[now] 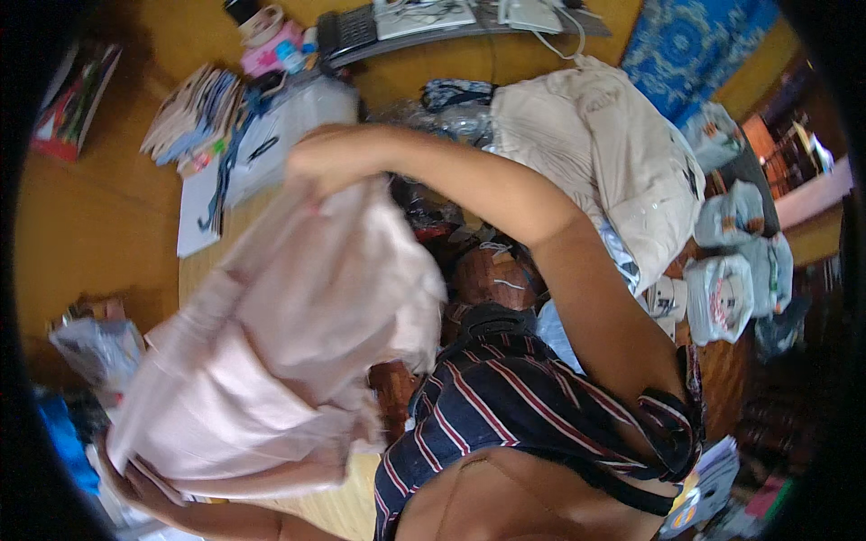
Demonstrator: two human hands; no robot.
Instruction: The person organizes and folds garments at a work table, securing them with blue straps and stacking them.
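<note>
A large pale pink cloth (271,343), blurred in part by motion, hangs stretched between my two hands above a light wooden table (347,505). My right hand (329,162) reaches across to the far side and is closed on the cloth's upper edge. At the near left, my left hand (126,478) grips the cloth's lower left corner; folds partly hide its fingers. Whether the cloth is a garment or a plain piece I cannot tell. It covers most of the table.
Folded cloths (194,117) are stacked beyond the table, beside a plastic-wrapped pile (307,126). A big cream cloth bundle (600,153) lies at the far right. Several white plastic bags (722,293) stand right of it. Another plastic bag (99,352) is at the left.
</note>
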